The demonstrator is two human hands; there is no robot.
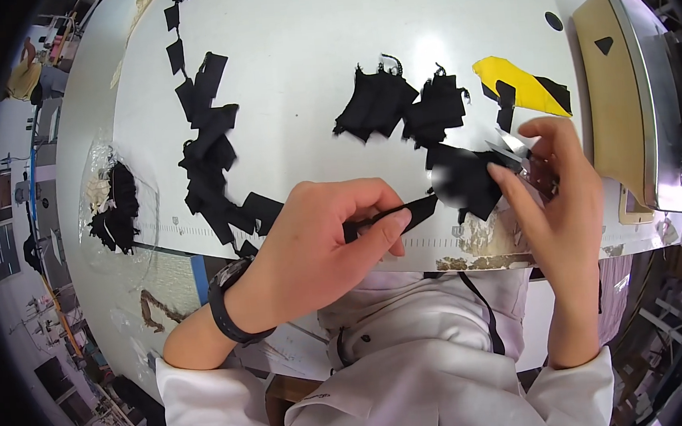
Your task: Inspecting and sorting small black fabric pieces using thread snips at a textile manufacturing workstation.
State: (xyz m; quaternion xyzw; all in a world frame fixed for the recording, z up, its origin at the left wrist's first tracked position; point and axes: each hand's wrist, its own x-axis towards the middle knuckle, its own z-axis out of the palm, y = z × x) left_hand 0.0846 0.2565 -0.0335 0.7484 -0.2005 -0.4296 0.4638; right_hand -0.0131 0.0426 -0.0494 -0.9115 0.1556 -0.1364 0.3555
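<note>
My left hand [319,239] pinches a narrow black fabric piece [417,213] between thumb and fingers, just above the table's front edge. Curled around small metal thread snips [510,148], my right hand [563,187] has their pointed blades facing away from me. Beside its thumb lies a heap of black fabric pieces [479,190], partly smeared by a blurred spot. Farther back are two more black clusters, one [376,102] with frayed threads and one [437,109] next to it. A linked chain of black fabric pieces [211,139] runs down the left and passes behind my left hand.
On the right stands a beige and metal housing [617,103]. A yellow piece with black parts [519,87] lies near it. At the left, clear plastic [102,232] surrounds a black bundle [122,202]. The white table [288,49] has a worn front edge with ruler marks.
</note>
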